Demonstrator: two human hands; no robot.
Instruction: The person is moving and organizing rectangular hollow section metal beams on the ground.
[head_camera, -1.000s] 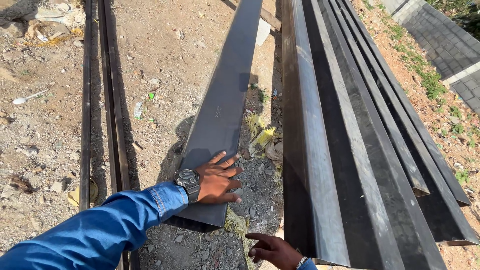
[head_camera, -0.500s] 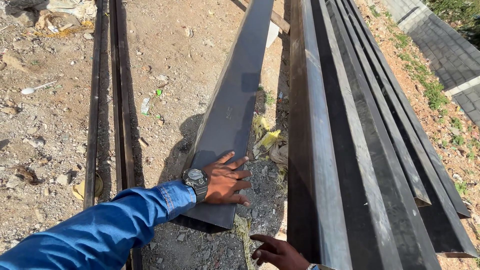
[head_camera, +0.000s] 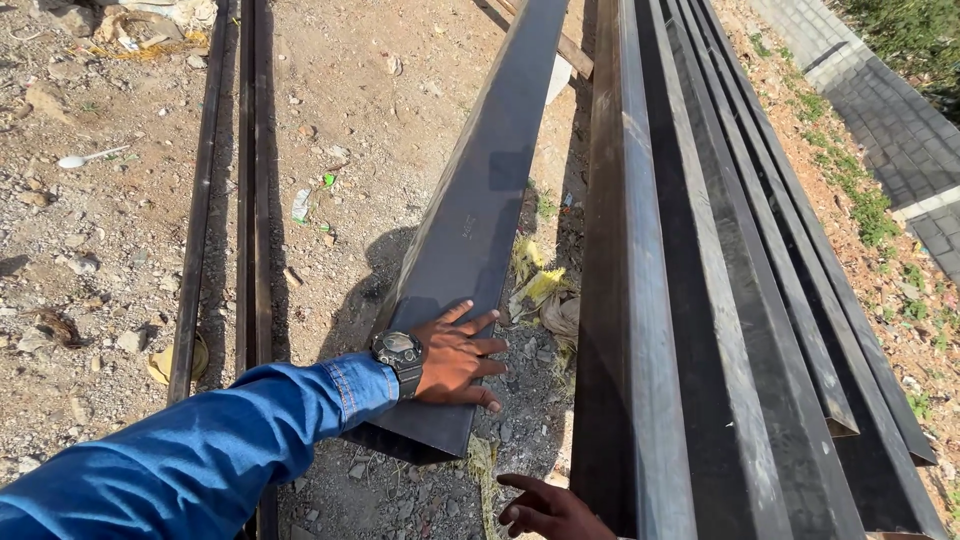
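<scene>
**Left hand flat on loose steel section, right hand low by the stack**

Vs. a second ago: view moved closer and slightly right; left hand (head_camera: 458, 355) in the same spot near the close end of the dark steel section (head_camera: 478, 215), fingers spread, palm down, not clamped on anything. Section lies on the dirt ground (head_camera: 100, 250), angled away up-frame. Right hand (head_camera: 550, 512) has edged further into view at the bottom edge, fingers loosely curled, holding nothing, just beside the end of the stacked steel beams (head_camera: 720, 300).

Litter: yellow wrapper scraps (head_camera: 535, 285) between section and stack; small green-and-white scrap (head_camera: 303, 203) left of the section; white plastic spoon (head_camera: 88, 157) far left. Thin rails (head_camera: 250, 200) left.
</scene>
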